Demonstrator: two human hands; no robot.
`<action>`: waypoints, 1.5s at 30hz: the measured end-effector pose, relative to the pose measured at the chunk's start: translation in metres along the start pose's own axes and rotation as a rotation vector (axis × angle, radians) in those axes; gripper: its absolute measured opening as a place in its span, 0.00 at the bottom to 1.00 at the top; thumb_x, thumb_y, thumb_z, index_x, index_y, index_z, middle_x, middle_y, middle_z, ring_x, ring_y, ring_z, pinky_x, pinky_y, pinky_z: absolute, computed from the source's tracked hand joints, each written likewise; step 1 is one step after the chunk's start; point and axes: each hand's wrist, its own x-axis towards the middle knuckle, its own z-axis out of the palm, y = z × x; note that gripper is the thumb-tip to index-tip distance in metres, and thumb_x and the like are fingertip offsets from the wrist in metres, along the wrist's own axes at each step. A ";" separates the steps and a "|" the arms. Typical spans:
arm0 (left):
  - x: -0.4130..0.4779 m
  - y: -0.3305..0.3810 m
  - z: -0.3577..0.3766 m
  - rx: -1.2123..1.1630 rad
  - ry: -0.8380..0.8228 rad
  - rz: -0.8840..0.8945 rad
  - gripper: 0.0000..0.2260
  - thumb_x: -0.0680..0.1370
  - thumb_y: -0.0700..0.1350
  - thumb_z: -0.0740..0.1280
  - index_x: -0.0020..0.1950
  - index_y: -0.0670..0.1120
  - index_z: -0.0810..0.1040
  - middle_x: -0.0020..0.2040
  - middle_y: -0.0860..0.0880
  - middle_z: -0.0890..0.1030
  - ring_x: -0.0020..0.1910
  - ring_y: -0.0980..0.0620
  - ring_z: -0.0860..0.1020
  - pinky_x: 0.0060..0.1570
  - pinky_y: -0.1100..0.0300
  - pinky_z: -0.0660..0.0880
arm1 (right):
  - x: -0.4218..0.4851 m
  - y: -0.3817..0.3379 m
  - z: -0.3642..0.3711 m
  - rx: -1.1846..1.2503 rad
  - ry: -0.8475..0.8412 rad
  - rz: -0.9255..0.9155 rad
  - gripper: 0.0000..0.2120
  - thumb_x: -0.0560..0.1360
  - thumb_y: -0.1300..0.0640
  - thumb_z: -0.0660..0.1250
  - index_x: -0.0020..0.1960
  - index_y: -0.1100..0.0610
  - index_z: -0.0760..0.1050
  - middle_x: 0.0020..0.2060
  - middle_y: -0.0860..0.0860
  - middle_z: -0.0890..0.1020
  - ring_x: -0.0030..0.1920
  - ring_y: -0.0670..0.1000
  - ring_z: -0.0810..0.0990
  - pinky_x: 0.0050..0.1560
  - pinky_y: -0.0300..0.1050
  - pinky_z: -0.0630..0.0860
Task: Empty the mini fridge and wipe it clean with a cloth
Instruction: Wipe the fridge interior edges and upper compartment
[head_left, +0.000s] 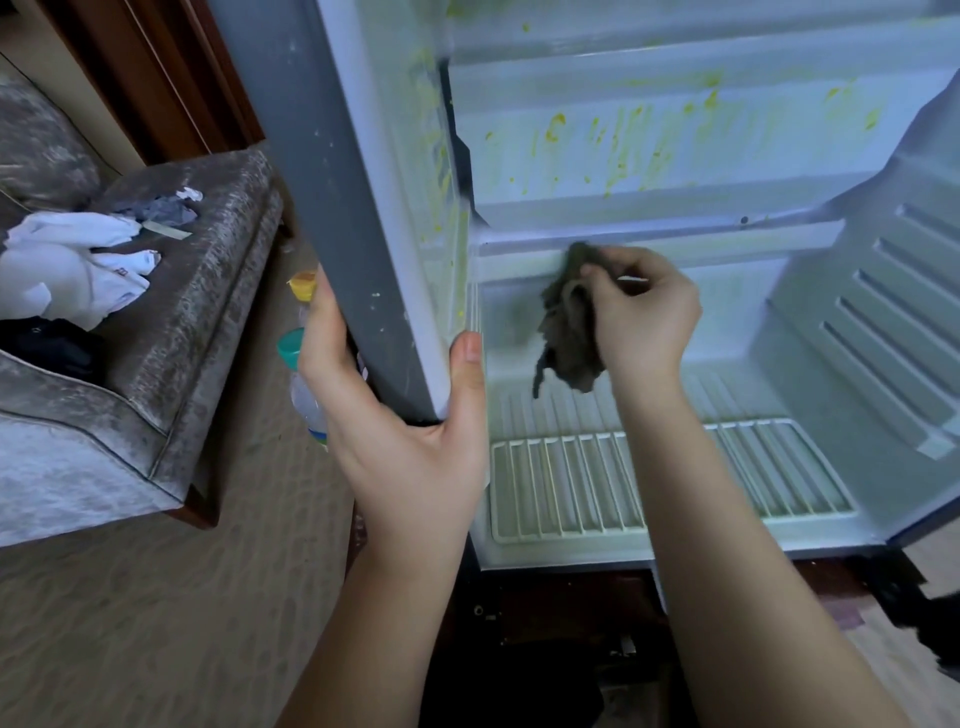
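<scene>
The mini fridge (810, 322) stands open with no items on its shelves. Yellow-green stains streak its back wall and left inner wall. A white wire shelf (571, 483) lies at the bottom. My right hand (641, 312) grips a crumpled dark grey cloth (569, 322) and holds it against the front lip of a ledge inside. My left hand (410, 415) grips the lower edge of the fridge's grey side panel (332, 171), thumb on the inside, fingers on the outside.
Two bottles, one with a yellow cap (303, 285) and one with a teal cap (291, 349), stand on the carpet left of the fridge. A grey armchair (171, 332) with white clothes (67, 270) is at the left. A dark wooden base (561, 613) sits under the fridge.
</scene>
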 end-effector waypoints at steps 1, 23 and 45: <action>-0.001 0.000 0.000 0.000 0.001 -0.015 0.31 0.74 0.35 0.71 0.70 0.40 0.57 0.68 0.46 0.66 0.68 0.54 0.70 0.64 0.66 0.67 | 0.008 -0.004 -0.010 0.015 0.067 -0.015 0.04 0.70 0.58 0.70 0.42 0.50 0.81 0.35 0.43 0.83 0.37 0.43 0.80 0.44 0.37 0.76; -0.009 0.007 0.002 0.057 0.086 -0.132 0.28 0.73 0.37 0.73 0.69 0.39 0.66 0.61 0.61 0.73 0.60 0.63 0.76 0.57 0.67 0.72 | -0.012 0.036 -0.004 -0.740 -0.081 -0.666 0.33 0.67 0.68 0.69 0.71 0.53 0.71 0.69 0.51 0.73 0.65 0.62 0.68 0.63 0.58 0.70; -0.009 0.006 -0.004 0.058 0.043 -0.163 0.31 0.72 0.39 0.75 0.68 0.52 0.63 0.58 0.58 0.77 0.57 0.65 0.77 0.54 0.71 0.71 | -0.017 0.018 0.004 -0.427 -0.205 -0.426 0.33 0.69 0.70 0.65 0.73 0.61 0.65 0.72 0.57 0.67 0.61 0.63 0.69 0.62 0.36 0.58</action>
